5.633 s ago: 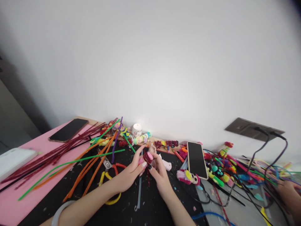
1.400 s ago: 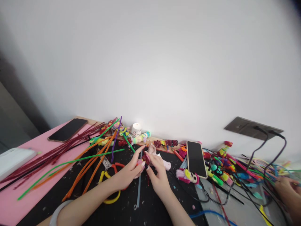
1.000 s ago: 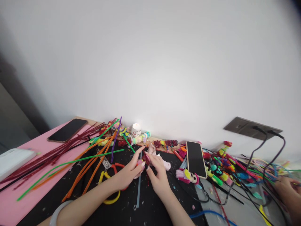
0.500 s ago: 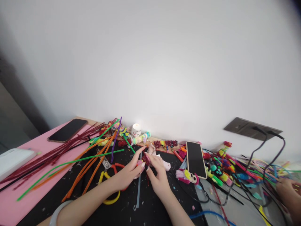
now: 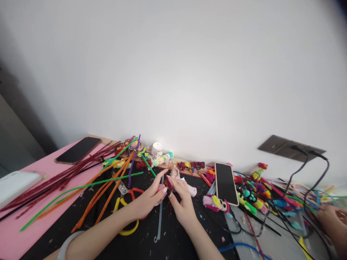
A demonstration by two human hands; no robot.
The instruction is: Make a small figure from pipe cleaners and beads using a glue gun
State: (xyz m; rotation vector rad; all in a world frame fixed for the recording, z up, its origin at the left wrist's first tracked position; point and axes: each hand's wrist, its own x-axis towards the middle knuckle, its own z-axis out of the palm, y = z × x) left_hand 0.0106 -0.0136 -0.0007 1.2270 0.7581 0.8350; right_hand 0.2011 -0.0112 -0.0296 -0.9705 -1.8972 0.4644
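My left hand [image 5: 148,200] and my right hand [image 5: 183,204] meet over the black mat [image 5: 89,231], both pinching a small dark red pipe-cleaner piece [image 5: 168,184] between their fingertips. A thin red tail hangs down from it. A pink and white glue gun [image 5: 189,188] lies just behind my right hand. Pliers with orange and yellow handles [image 5: 127,202] lie under my left wrist.
Long orange, green and dark red pipe cleaners [image 5: 81,180] fan out at left over a pink board with a phone [image 5: 78,148]. A second phone [image 5: 226,183] lies right of my hands. A lit candle [image 5: 157,148] stands by the wall. Another person's hand [image 5: 330,220] works at far right among colourful scraps and cables.
My hands have sunk slightly lower toward the mat since the earliest frame, still working the red piece. The other person's hand at right shifts a little.
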